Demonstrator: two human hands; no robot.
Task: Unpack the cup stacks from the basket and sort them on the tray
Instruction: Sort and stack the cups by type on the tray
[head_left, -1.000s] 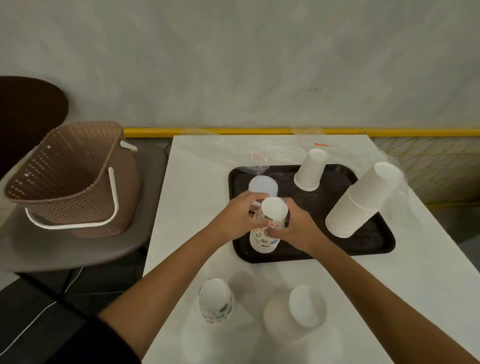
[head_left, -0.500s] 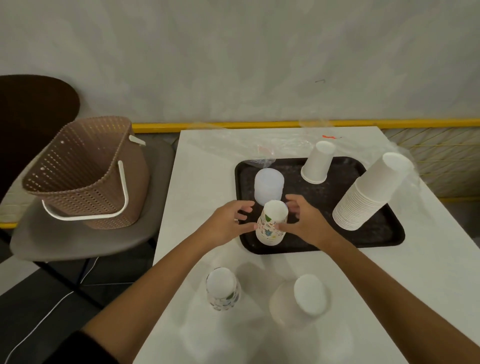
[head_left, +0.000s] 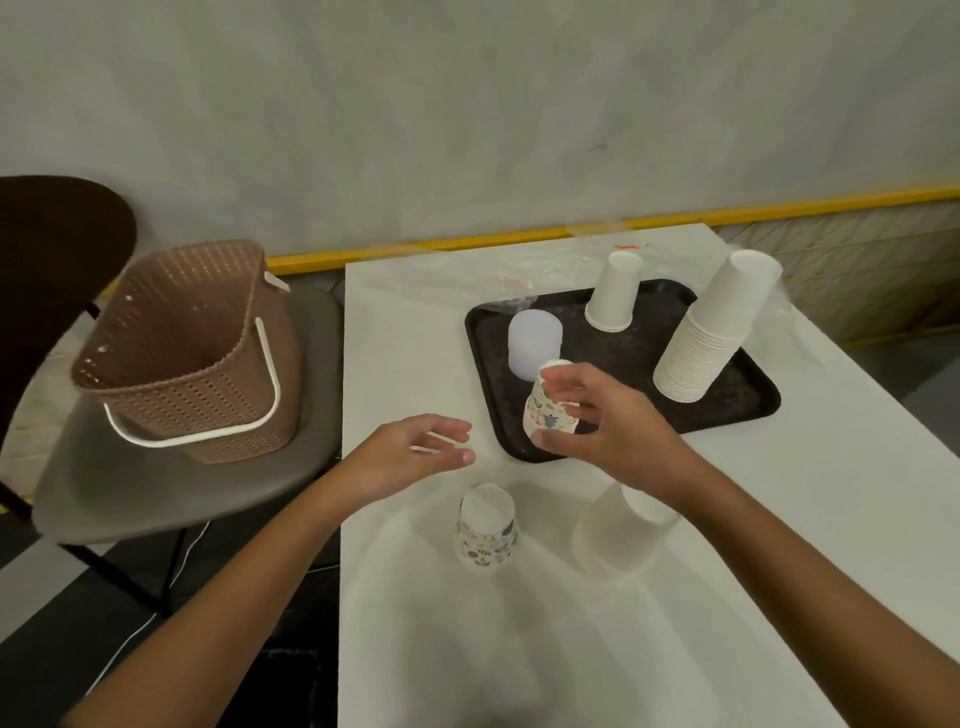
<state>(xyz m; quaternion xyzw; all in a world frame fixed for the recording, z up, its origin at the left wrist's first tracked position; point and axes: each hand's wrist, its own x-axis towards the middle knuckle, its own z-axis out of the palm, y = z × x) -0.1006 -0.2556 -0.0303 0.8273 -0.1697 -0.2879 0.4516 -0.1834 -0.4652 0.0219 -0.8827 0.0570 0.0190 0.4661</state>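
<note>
A black tray (head_left: 748, 410) lies on the white table. On it stand, upside down, a pale plastic cup stack (head_left: 534, 340), a single white cup (head_left: 614, 293) and a tall leaning stack of white cups (head_left: 711, 332). At the tray's near left corner my right hand (head_left: 602, 421) holds a patterned cup stack (head_left: 545, 408) between thumb and fingers. My left hand (head_left: 410, 454) hovers off the tray's left edge with relaxed fingers, holding nothing. On the table in front of the tray stand another patterned cup stack (head_left: 485, 525) and a white cup stack (head_left: 618, 530). The brown basket (head_left: 187, 353) sits at left.
The basket rests on a grey chair seat (head_left: 156, 493) left of the table (head_left: 519, 649). Crumpled clear plastic wrap (head_left: 514, 283) lies behind the tray. A wall with a yellow strip (head_left: 415, 249) runs behind; a dark chair back (head_left: 47, 249) is at far left.
My left hand has let go of the patterned cup stack and drawn back to the left. My right hand still holds it at the tray's near left corner.
</note>
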